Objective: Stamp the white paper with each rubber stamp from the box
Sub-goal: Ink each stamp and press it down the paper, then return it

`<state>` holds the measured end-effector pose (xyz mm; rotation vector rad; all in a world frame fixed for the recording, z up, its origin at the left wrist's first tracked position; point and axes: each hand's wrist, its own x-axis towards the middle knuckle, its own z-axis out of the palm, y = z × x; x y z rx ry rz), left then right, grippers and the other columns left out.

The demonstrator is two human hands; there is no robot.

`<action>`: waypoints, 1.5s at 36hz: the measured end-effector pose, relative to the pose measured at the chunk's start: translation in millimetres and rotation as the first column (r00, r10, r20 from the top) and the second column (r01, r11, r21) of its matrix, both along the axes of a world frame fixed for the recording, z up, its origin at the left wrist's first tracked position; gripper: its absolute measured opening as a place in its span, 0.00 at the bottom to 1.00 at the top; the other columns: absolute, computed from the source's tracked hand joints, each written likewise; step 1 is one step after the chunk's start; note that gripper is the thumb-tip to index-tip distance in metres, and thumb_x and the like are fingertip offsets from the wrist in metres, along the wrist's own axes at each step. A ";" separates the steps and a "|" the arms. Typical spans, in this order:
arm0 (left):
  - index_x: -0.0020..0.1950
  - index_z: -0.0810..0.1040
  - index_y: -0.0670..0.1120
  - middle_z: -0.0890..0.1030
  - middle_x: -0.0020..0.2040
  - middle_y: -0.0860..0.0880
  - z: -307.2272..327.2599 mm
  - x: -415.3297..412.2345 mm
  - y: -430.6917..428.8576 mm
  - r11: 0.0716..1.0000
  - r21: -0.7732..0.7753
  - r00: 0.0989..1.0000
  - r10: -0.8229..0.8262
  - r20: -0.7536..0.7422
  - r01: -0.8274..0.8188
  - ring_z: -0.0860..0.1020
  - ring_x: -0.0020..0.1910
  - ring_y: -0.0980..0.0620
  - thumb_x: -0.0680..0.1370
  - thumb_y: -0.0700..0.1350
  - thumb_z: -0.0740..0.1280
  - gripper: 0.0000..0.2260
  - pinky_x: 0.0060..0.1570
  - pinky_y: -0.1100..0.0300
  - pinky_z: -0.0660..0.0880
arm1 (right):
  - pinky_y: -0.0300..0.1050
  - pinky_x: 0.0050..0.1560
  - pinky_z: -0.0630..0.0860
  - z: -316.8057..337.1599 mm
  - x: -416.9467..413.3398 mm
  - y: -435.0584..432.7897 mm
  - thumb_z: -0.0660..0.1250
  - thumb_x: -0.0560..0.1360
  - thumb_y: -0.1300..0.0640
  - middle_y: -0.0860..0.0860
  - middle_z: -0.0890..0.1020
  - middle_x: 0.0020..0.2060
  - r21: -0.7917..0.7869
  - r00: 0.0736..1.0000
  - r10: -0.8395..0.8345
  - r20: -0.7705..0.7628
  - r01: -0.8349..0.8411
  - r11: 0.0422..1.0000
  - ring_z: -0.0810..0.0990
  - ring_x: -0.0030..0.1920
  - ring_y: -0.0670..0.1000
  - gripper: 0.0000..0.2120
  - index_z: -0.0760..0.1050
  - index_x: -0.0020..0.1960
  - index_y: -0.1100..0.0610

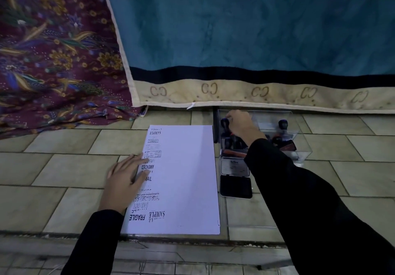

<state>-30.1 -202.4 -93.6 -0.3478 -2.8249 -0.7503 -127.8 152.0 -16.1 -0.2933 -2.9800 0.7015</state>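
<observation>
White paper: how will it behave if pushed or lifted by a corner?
Probably floppy: the white paper looks like one thin sheet lying flat on the tiles. Likely light and apt to slide; the left hand presses its edge flat-fingered, perhaps to pin it. Lifted by a corner, it should droop.

Light is dim, cool and diffuse. The white paper (183, 178) under the left fingers (140, 166) is the brightest patch, evenly lit, with a faint soft shadow beside those fingers. The rubber stamp (224, 123) gripped by the right fingers (232, 115) reads as a dark, soft shape, and the clear box (303, 146) around them shows a pale sheen. Behind both sets of fingers the black sleeves (310, 200) lose all detail — wide-angle bending curves the floor tiles (64, 168) left of the left fingers.
</observation>
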 end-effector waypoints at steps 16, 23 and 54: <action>0.62 0.77 0.58 0.73 0.69 0.58 6.3 2.4 3.2 1.000 0.003 1.000 0.001 0.003 -0.001 0.67 0.71 0.56 0.75 0.63 0.55 0.21 0.69 0.53 0.56 | 0.49 0.44 0.74 13.7 35.1 102.6 0.60 0.74 0.70 0.68 0.78 0.50 0.110 0.913 -0.404 0.059 0.396 0.912 0.78 0.52 0.64 0.07 0.74 0.49 0.72; 0.63 0.76 0.57 0.72 0.70 0.58 10.5 4.2 5.4 1.000 -0.007 1.000 0.003 0.017 -0.003 0.66 0.72 0.56 0.75 0.64 0.54 0.22 0.70 0.54 0.54 | 0.53 0.52 0.76 12.4 24.8 98.4 0.61 0.76 0.69 0.66 0.76 0.56 0.207 0.905 -0.415 0.089 0.391 0.897 0.77 0.55 0.65 0.10 0.73 0.56 0.70; 0.64 0.76 0.57 0.71 0.71 0.57 8.0 3.1 3.1 1.000 -0.025 1.000 -0.005 0.028 0.006 0.65 0.72 0.55 0.75 0.63 0.53 0.23 0.71 0.52 0.53 | 0.31 0.43 0.78 3.3 164.3 -9.3 0.74 0.70 0.60 0.46 0.81 0.44 -0.415 0.902 -0.021 -0.432 -0.178 0.892 0.81 0.41 0.41 0.15 0.76 0.54 0.51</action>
